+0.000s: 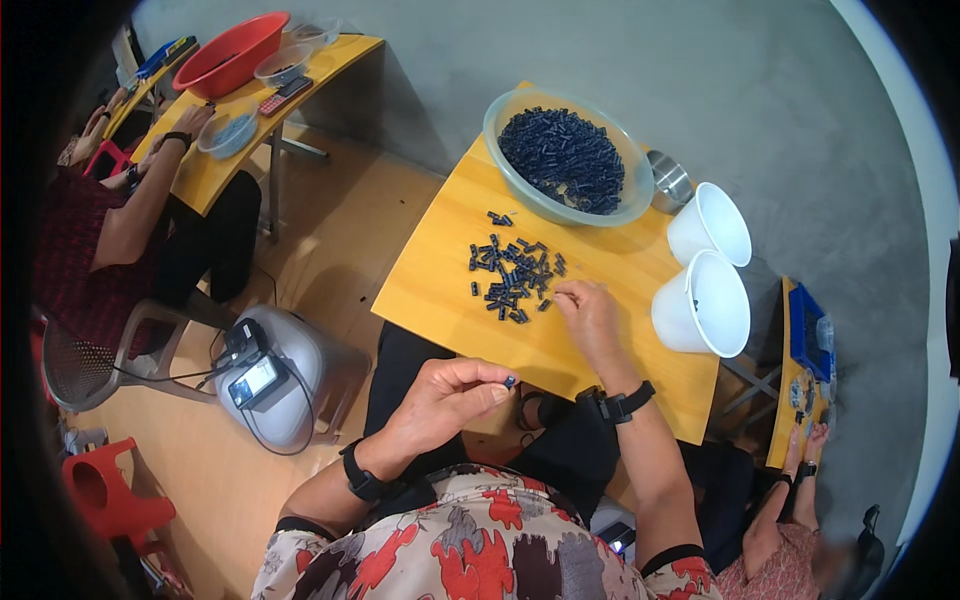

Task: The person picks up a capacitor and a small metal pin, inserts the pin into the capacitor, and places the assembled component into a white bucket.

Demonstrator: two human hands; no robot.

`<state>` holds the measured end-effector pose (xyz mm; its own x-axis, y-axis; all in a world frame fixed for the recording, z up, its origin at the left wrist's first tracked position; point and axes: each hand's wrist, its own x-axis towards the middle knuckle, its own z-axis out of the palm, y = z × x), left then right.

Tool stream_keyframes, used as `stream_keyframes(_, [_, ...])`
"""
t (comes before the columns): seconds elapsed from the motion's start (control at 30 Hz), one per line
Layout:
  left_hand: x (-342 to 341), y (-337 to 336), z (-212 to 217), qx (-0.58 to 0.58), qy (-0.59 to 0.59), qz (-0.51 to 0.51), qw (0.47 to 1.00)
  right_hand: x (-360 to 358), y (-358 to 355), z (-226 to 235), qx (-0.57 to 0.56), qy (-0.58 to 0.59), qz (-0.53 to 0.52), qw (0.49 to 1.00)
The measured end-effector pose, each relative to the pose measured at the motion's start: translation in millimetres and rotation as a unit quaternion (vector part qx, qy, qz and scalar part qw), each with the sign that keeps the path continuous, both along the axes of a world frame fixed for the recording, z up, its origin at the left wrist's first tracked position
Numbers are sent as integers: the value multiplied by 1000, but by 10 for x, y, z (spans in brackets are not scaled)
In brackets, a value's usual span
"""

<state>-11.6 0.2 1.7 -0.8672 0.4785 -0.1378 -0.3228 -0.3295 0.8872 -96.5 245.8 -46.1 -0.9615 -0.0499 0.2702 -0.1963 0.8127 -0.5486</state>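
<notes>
My left hand (447, 397) is raised near my chest, pinching a small dark piece (509, 382) between thumb and fingertips. My right hand (592, 318) rests on the yellow wooden table (440, 270), fingers curled down beside a loose pile of small dark pieces (512, 270); whether it holds one I cannot tell. Behind the pile stands a clear bowl (505, 110) filled with many more of the same dark pieces. Both wrists wear black bands.
Two white buckets (712, 300) and a small metal cup (668, 180) stand at the table's right. A grey stool with a device and cables (262, 378) sits to my left. Another person (110, 220) works at a far-left table with a red basin (232, 52). Another person's hands (800, 470) show at right.
</notes>
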Motion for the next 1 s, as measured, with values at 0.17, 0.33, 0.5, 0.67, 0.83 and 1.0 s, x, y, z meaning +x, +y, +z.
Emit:
stream_keyframes(0.17, [20, 33, 49, 34, 3, 2, 999, 175, -40, 39, -202, -49, -51, 977])
stream_keyframes(0.33, [68, 44, 101, 34, 0, 11, 999, 837, -468, 778, -426, -98, 11, 899])
stream_keyframes(0.5, [107, 110, 229, 32, 10, -19, 999, 1074, -538, 900, -471, -58, 122, 872])
stream_keyframes(0.67, [162, 153, 289, 30, 14, -30, 999, 1147, -530, 916, -448, -40, 137, 882])
stream_keyframes(0.83, [197, 156, 302, 16, 20, -37, 999, 1200, -507, 914, -439, -39, 140, 887])
stream_keyframes(1.0, [212, 154, 310, 19, 26, -45, 998, 1235, -520, 929, -439, -38, 131, 888])
